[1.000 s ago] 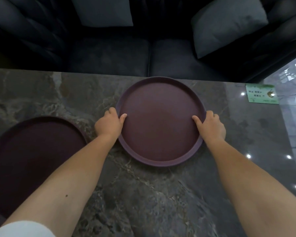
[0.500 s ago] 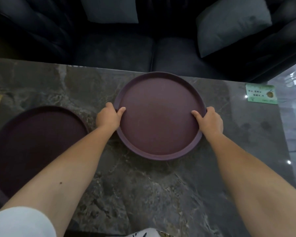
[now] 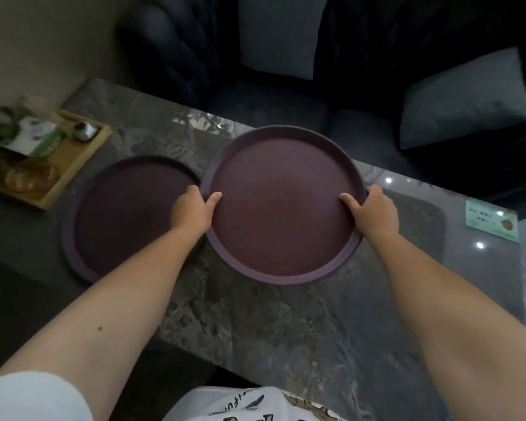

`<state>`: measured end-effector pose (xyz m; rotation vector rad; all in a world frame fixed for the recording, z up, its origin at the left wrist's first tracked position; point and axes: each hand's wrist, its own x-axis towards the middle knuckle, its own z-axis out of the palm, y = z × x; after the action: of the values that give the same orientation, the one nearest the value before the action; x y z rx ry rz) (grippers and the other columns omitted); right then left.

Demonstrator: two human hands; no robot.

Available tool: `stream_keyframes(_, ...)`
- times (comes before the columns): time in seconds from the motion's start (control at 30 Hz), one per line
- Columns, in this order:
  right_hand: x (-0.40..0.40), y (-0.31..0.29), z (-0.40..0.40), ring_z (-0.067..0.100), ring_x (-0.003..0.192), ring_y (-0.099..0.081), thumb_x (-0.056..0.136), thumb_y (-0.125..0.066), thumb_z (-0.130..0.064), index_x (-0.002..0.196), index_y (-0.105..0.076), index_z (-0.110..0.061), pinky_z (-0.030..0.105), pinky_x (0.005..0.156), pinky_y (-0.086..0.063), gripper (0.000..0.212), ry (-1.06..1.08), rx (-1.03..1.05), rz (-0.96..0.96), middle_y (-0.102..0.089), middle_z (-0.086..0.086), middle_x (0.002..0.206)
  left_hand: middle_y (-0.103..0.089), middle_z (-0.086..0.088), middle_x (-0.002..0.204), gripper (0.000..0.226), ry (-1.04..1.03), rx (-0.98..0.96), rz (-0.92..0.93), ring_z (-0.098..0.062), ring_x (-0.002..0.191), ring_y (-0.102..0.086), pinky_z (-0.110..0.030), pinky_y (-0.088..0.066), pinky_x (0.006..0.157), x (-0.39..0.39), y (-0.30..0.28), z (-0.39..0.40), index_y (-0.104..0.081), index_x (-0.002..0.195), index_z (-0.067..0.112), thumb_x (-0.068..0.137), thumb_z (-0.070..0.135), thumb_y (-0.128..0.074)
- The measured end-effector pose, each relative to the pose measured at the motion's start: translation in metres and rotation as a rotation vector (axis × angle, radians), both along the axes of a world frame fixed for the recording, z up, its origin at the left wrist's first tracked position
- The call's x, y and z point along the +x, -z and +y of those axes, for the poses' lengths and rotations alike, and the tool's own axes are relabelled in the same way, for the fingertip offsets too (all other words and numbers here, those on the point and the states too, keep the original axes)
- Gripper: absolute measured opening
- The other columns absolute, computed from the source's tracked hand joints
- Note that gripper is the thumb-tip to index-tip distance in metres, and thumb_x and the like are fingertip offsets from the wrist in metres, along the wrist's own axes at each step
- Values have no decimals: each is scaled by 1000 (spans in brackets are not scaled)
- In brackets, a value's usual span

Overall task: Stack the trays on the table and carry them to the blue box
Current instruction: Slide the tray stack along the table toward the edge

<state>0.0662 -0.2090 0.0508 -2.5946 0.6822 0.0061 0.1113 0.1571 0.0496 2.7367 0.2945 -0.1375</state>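
A round dark-purple tray (image 3: 281, 205) is held a little above the marble table (image 3: 271, 323). My left hand (image 3: 193, 209) grips its left rim with the thumb inside. My right hand (image 3: 372, 212) grips its right rim the same way. A second round purple tray (image 3: 125, 214) lies flat on the table to the left, its right edge just under the held tray's left rim. No blue box is in view.
A wooden board (image 3: 64, 165) with a packet and a small metal cup sits at the table's far left. A green card (image 3: 492, 220) lies near the right edge. A dark sofa with grey cushions (image 3: 462, 98) stands behind the table.
The tray in both hands has risen off the table and shifted left toward the second tray. My view has pulled back and swung left, showing the wooden board.
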Motion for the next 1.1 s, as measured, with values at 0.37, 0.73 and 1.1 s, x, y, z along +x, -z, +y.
stream_keyframes(0.37,28,-11,126,37,85,-60,81,-58,-66,104,-51,-8,37,62,-42,62,-264,-4,-3,-64,14,95,-59,-13,87,45,-244,7,-10,-29,73,-53,-36,-36,57,-68,-8,124,-42,90,11,90,56,-47)
stream_keyframes(0.73,44,4,267,37,86,-60,83,-57,-64,109,-48,-7,38,62,-43,63,-311,-18,45,-65,17,99,-49,-5,77,45,-278,39,12,-22,65,-47,-32,-33,48,-66,6,260,-45,93,8,91,53,-48)
stream_keyframes(1.1,52,43,335,43,93,-59,85,-58,-58,103,-49,-4,45,71,-46,57,-220,-56,110,-63,22,103,-49,-3,73,45,-157,144,107,-19,59,-47,-30,-33,44,-23,39,327,-43,91,12,90,56,-46)
